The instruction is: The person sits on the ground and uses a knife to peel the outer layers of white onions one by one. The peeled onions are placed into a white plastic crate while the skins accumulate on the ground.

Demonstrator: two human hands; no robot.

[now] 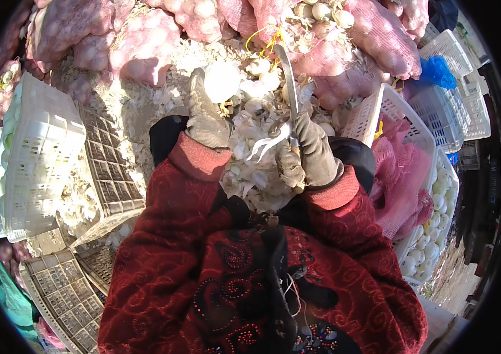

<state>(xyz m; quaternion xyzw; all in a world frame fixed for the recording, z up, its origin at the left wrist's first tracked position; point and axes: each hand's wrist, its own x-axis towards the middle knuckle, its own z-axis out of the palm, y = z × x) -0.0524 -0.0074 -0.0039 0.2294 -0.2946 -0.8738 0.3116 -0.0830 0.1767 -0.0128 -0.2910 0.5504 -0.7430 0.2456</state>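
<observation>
My left hand (206,113), in a dirty knit glove, holds a large, sunlit white onion (222,82) against its fingers, above the heap. In my right hand (310,155), also gloved, is the handle of a curved-bladed knife (289,79), its blade pointing away from me. A pale strip of onion skin (270,141) hangs at the right glove by the base of the blade. Below and between both hands lies a pile of loose onion skins (250,177). A few unpeeled onions (259,66) lie just beyond, beside yellow ties.
Pink mesh sacks of onions (144,44) line the far side. White plastic crates (47,155) stand at left, and a crate (409,110) with an empty-looking pink mesh bag (394,177) is at right, beside a crate of peeled onions (425,243). A brown crate (64,296) lies lower left.
</observation>
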